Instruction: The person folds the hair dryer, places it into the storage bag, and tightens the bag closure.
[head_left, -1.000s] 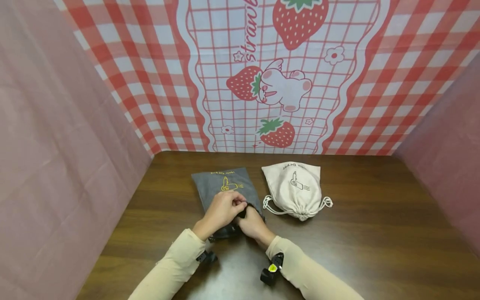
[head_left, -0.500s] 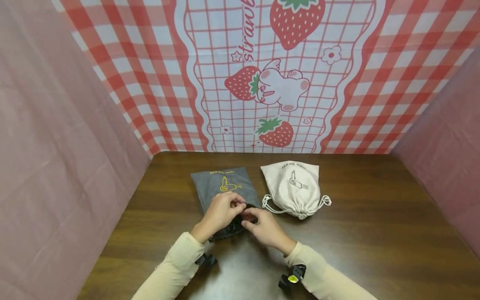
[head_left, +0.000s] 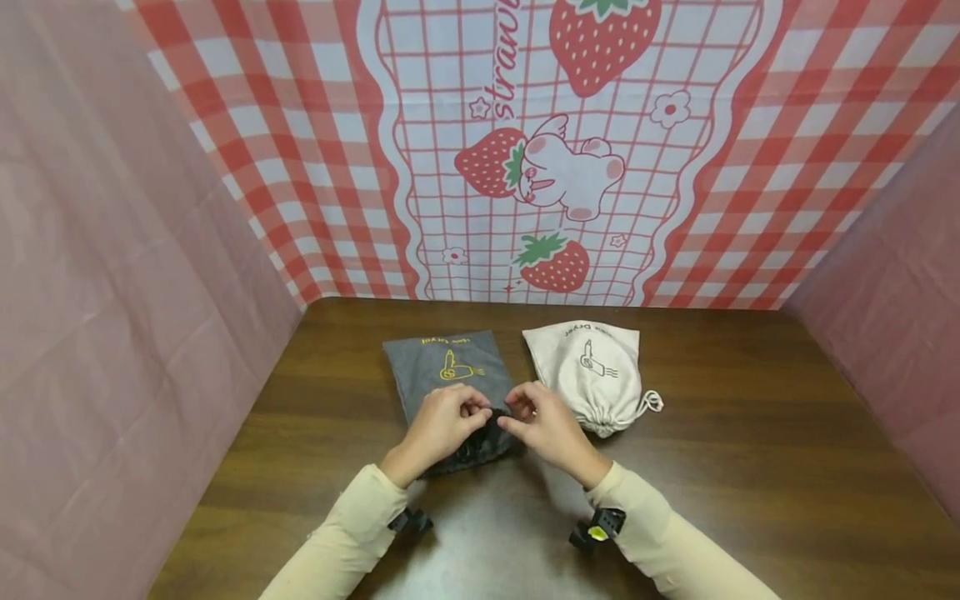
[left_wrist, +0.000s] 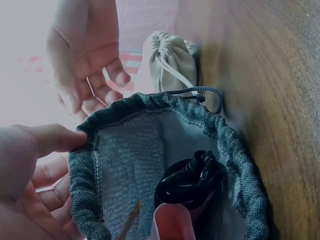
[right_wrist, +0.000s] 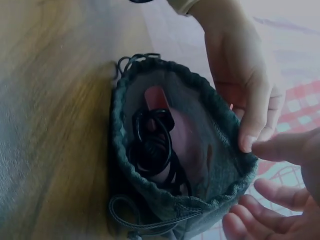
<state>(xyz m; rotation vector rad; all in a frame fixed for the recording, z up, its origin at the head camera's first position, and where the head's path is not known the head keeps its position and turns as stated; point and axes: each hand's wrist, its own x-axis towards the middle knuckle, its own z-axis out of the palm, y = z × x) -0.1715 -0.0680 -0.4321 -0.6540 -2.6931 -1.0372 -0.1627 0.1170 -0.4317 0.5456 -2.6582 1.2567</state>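
A grey drawstring bag (head_left: 420, 371) with a yellow hair-dryer print lies flat in the head view, its dark mouth toward me. My left hand (head_left: 442, 425) pinches the upper rim of that mouth between thumb and fingers. Just right of the rim, my right hand (head_left: 551, 429) has thumb and fingers spread apart, with nothing seen between them. In the right wrist view its thumb is close to or touching the rim; I cannot tell which. Inside the open bag are a coiled black cord (right_wrist: 150, 150) and a smooth pink object (right_wrist: 156, 97), partly hidden by the cloth.
A cream drawstring bag (head_left: 592, 375), gathered shut, lies right of the grey one, partly behind my right hand. Both are on the brown wooden table (head_left: 712, 433). A strawberry-patterned cloth (head_left: 562, 192) hangs behind, with pink curtains at both sides.
My right hand has come out of the grey bag's mouth and moved right, its thumb and fingers now beside the rim. My left hand keeps its pinch in nearly the same place.
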